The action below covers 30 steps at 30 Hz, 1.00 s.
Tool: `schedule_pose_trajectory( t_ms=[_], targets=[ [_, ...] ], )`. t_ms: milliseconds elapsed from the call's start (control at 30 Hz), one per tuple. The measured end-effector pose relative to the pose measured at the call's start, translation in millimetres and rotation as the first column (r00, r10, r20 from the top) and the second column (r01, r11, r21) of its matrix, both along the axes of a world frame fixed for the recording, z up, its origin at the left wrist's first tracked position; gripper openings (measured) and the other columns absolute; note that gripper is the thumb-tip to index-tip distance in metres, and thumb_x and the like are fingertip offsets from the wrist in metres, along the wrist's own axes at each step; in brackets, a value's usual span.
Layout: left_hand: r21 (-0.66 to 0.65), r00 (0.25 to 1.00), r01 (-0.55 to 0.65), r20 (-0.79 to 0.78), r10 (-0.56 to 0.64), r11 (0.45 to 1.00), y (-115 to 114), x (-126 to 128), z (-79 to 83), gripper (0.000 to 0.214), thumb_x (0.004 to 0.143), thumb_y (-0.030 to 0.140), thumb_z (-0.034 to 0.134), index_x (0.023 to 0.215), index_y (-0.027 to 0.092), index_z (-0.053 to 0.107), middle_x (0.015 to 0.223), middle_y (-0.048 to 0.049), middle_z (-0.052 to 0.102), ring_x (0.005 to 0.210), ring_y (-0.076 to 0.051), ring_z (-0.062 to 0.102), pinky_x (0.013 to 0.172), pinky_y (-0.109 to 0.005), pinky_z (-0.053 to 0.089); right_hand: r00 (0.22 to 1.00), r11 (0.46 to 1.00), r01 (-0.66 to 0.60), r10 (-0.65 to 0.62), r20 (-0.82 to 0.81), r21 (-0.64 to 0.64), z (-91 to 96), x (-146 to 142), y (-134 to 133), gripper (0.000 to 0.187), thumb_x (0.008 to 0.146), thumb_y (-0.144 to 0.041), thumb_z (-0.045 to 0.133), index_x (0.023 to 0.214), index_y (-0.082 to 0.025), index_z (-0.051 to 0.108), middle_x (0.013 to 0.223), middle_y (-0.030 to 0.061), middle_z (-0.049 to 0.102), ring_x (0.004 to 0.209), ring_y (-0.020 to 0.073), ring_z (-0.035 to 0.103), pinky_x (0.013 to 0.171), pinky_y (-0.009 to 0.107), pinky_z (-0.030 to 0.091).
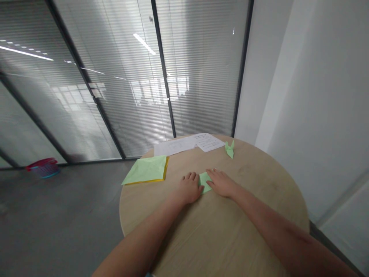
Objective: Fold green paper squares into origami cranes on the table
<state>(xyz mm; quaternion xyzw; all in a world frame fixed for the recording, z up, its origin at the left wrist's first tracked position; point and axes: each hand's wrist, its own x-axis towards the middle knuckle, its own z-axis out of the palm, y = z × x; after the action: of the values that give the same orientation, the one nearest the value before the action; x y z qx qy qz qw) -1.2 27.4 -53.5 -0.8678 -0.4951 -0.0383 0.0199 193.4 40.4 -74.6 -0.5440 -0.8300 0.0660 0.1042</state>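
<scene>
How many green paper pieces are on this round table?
3 show: a large sheet over a yellow layer at left, a small piece under the left hand and right hand, and a folded figure beyond the right hand. More may be hidden beneath the large sheet.

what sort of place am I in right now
Probably an office or a small meeting room: there's a glass wall with blinds, a round table, and white papers on its far side.

The green sheet is matt paper — the tabletop smooth, wood-grained; white sheets along its far edge, paper.
</scene>
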Motion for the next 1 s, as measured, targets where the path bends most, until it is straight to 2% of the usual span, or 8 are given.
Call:
schedule_pose_trajectory(
  t_ms=[100, 200, 400, 500, 633, 733, 867, 1000],
  targets=[
    [-0.064, 0.999, -0.049, -0.007, 0.049, 0.997, 6.7, -4.1, -6.5, 0.069, 0.099, 0.051, 0.031, 0.152, 0.007, 0.036, 0.159, -0.0227, 0.033, 0.147, -0.039, 0.029, 0.116, -0.058, 0.026, 0.996, 0.993, 0.074, -0.07, 0.048, -0.087, -6.5, 4.6, 8.5, 0.069, 0.101, -0.048, 0.025, 0.159, -0.011, 0.021, 0.164, 0.0131, 0.023, 0.152, 0.0323, 0.019, 0.119, 0.056, 0.015],
    [-0.122, 0.998, -0.056, -0.003, 0.056, 0.991, 14.6, -8.2, -8.9, 0.074, 0.099, 0.057, 0.024, 0.156, 0.01, 0.028, 0.163, -0.0206, 0.025, 0.15, -0.039, 0.02, 0.117, -0.062, 0.019, 0.986, 0.982, 0.155, -0.147, 0.073, -0.109, -9.2, 10.0, 15.3, 0.068, 0.1, -0.053, 0.021, 0.159, -0.018, 0.022, 0.166, 0.0084, 0.017, 0.153, 0.0324, 0.013, 0.118, 0.063, 0.011],
    [-0.14, 0.989, -0.149, -0.025, 0.147, 0.979, 20.4, -17.5, -4.3, 0.072, 0.099, 0.056, 0.025, 0.156, 0.012, 0.026, 0.163, -0.0212, 0.023, 0.151, -0.038, 0.019, 0.115, -0.067, 0.016, 0.945, 0.941, 0.328, -0.326, 0.029, -0.085, -14.4, 19.2, 21.6, 0.064, 0.099, -0.05, 0.028, 0.157, -0.021, 0.028, 0.165, 0.0101, 0.021, 0.151, 0.0349, 0.016, 0.113, 0.068, 0.012],
    [-0.096, 0.989, -0.148, 0.001, 0.149, 0.984, 21.2, -21.1, 1.0, 0.068, 0.096, 0.055, 0.037, 0.15, 0.014, 0.039, 0.158, -0.0213, 0.035, 0.146, -0.038, 0.031, 0.114, -0.062, 0.024, 0.921, 0.923, 0.381, -0.384, -0.061, -0.049, -14.9, 25.0, 23.6, 0.062, 0.096, -0.051, 0.04, 0.149, -0.019, 0.043, 0.159, 0.0153, 0.034, 0.146, 0.0388, 0.024, 0.111, 0.067, 0.016],
    [-0.052, 0.981, -0.156, 0.105, 0.16, 0.986, 25.3, -23.0, 7.8, 0.051, 0.085, 0.046, 0.058, 0.124, 0.015, 0.064, 0.131, -0.019, 0.062, 0.124, -0.034, 0.056, 0.105, -0.046, 0.042, 0.916, 0.928, 0.368, -0.371, -0.153, -0.048, -11.7, 30.7, 27.2, 0.046, 0.09, -0.046, 0.054, 0.128, -0.022, 0.061, 0.141, 0.0145, 0.055, 0.138, 0.0371, 0.037, 0.109, 0.062, 0.023],
    [-0.07, 0.978, -0.151, 0.133, 0.16, 0.986, 29.2, -25.0, 10.2, 0.04, 0.079, 0.04, 0.063, 0.11, 0.016, 0.071, 0.117, -0.0161, 0.069, 0.111, -0.031, 0.063, 0.097, -0.038, 0.048, 0.893, 0.927, 0.371, -0.374, -0.249, -0.06, -9.5, 33.0, 29.9, 0.038, 0.085, -0.04, 0.061, 0.118, -0.022, 0.065, 0.131, 0.0128, 0.062, 0.131, 0.0346, 0.044, 0.108, 0.058, 0.027],
    [-0.09, 0.967, -0.154, 0.189, 0.169, 0.984, 32.8, -28.2, 11.8, 0.048, 0.076, 0.034, 0.067, 0.12, 0.016, 0.067, 0.121, -0.0148, 0.07, 0.111, -0.029, 0.064, 0.095, -0.035, 0.048, 0.846, 0.945, 0.313, -0.321, -0.425, -0.09, -5.6, 33.5, 30.0, 0.025, 0.084, -0.032, 0.06, 0.103, -0.017, 0.068, 0.112, 0.0122, 0.069, 0.108, 0.0267, 0.061, 0.097, 0.042, 0.042],
    [-0.101, 0.954, -0.118, 0.265, 0.142, 0.988, 33.5, -30.4, 19.1, 0.039, 0.086, 0.038, 0.057, 0.117, 0.017, 0.071, 0.12, -0.0131, 0.072, 0.106, -0.027, 0.067, 0.088, -0.033, 0.048, 0.777, 0.982, 0.163, -0.188, -0.601, -0.096, 2.1, 29.6, 27.1, 0.021, 0.088, -0.033, 0.051, 0.096, -0.017, 0.063, 0.097, 0.0073, 0.071, 0.091, 0.0203, 0.066, 0.082, 0.032, 0.049]
  ],
)
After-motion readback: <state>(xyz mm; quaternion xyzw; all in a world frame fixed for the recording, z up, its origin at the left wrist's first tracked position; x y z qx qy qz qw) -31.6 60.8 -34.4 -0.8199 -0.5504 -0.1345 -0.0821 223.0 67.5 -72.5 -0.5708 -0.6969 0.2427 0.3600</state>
